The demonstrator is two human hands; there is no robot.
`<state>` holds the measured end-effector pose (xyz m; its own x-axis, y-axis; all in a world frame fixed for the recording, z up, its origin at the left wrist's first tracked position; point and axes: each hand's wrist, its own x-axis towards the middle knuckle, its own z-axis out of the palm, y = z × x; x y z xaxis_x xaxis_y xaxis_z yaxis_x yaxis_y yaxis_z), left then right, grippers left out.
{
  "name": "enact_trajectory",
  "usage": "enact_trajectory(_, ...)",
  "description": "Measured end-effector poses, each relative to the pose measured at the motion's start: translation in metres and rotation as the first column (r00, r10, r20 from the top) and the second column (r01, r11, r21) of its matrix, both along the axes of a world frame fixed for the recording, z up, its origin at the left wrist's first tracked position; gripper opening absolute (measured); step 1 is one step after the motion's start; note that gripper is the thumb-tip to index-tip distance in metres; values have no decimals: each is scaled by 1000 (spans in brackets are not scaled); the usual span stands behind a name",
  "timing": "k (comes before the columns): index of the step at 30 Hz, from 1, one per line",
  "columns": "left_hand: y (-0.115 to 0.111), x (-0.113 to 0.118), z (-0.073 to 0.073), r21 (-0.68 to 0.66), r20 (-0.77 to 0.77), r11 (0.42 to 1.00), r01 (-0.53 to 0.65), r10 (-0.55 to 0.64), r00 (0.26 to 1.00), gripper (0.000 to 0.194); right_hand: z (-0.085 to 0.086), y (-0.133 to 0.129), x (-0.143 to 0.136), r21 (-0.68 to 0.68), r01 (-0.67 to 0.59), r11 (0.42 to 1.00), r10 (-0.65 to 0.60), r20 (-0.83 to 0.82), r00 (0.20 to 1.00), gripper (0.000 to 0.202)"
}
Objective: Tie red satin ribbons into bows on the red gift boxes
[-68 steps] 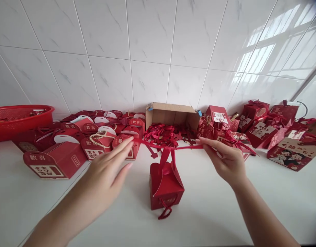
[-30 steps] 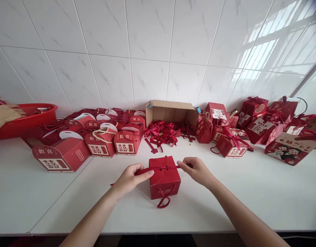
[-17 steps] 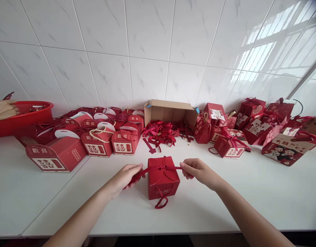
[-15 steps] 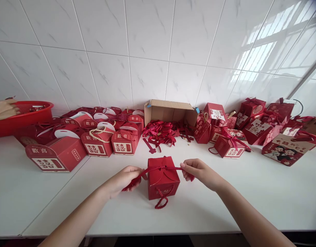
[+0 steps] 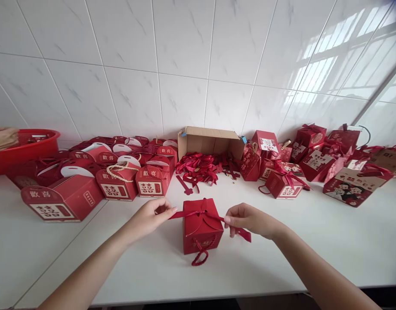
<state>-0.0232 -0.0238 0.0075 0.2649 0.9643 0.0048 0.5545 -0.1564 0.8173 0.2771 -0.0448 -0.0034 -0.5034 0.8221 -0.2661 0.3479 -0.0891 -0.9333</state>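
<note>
Ribbon lies across the top of a red box, drawn together at the middle in either a knot or a simple crossing; which of the two cannot be told. That join may well slip loose if one end is let go too soon, and an uneven pull could drag the box sideways or turn it on the smooth-looking white table. Too strong a pull on both sides might crease the curved flaps closed over the top. The red cord handle hangs down the front face, apart from the ribbon, so it seems unlikely to snag.

The box stands upright on the table, between the two hands. The left hand pinches the ribbon between thumb and fingers, a little apart from the box. The right hand pinches the opposite side, its fingertips so near the box's edge that contact cannot be ruled out, and a loose tail dangles below them. Beyond the box, apart from both hands, a heap of ribbons lies before an open cardboard carton.
</note>
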Motion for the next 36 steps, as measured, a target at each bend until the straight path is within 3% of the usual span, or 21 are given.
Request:
enact_trajectory(3,-3,10,7,233,-20,972,-22,28,999,24,10,-1,-1,-7,23,1000,-23,-127,992,43)
enact_trajectory(7,-13,39,17,329,-67,917,226,-216,974,16,24,-2,-5,-53,55,997,-66,-230,971,40)
enact_trajectory(9,-17,56,19,382,-137,863,331,-302,943,17,30,-6,-9,22,44,999,-41,-123,992,38)
enact_trajectory(12,-18,75,19,427,-256,807,408,-325,910,11,38,-16,-14,225,41,974,-79,166,983,32)
enact_trajectory(15,-15,82,18,431,-296,797,423,-318,901,10,41,-25,-15,351,73,934,-198,337,921,28)
enact_trajectory(18,-14,80,17,424,-269,807,411,-321,908,14,40,-29,-13,350,55,935,-184,346,920,35)
enact_trajectory(20,-16,78,17,421,-254,814,401,-319,913,12,39,-27,-12,295,70,953,-153,270,951,39)
enact_trajectory(23,-18,77,17,434,-237,814,386,-310,921,9,39,-23,-13,39,102,994,-102,-16,995,37)
enact_trajectory(25,-19,79,16,464,-230,812,353,-275,934,13,39,-21,-15,-132,57,990,-87,-232,969,32)
enact_trajectory(28,-19,83,11,515,-243,804,298,-196,950,12,38,-21,-17,-245,0,969,-104,-414,904,29)
enact_trajectory(31,-18,82,7,531,-229,808,256,-155,961,9,36,-21,-16,-273,30,962,-158,-460,874,36)
enact_trajectory(36,-17,75,4,511,-117,837,196,-158,980,3,25,-24,-7,-342,73,937,-212,-388,897,44)
